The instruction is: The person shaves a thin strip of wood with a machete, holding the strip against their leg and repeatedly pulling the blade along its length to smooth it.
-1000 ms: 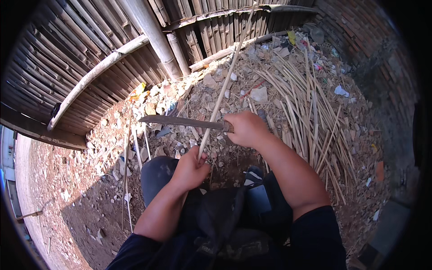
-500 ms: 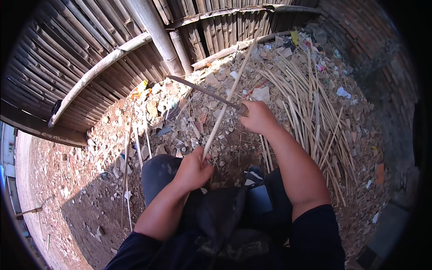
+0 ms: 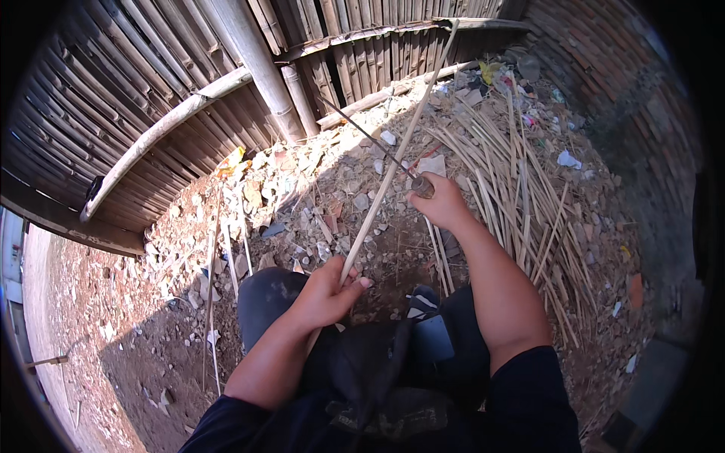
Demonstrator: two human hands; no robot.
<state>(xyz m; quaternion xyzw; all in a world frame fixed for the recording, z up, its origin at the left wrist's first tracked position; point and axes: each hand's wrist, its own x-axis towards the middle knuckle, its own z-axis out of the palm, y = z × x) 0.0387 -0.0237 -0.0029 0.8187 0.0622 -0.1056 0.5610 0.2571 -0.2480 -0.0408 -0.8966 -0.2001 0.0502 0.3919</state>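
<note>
My left hand [image 3: 326, 291] grips the lower end of a long pale bamboo stick [image 3: 399, 143], which slants up and away toward the fence. My right hand [image 3: 439, 202] holds the handle of a long knife [image 3: 365, 137]. Its thin blade points up and to the left, lifted off the stick and crossing just left of it. Both forearms come in from the lower edge, above my dark trousers and knees.
A heap of split bamboo strips [image 3: 521, 181] lies to the right on dirt strewn with stones and litter. A bamboo fence [image 3: 151, 83] with a thick pole [image 3: 253, 64] runs along the back. A brick wall [image 3: 604, 68] stands at the right.
My right hand has swung the knife from lying level across the stick up to a raised slant, blade tip now high and left. The stick has tilted more upright.
</note>
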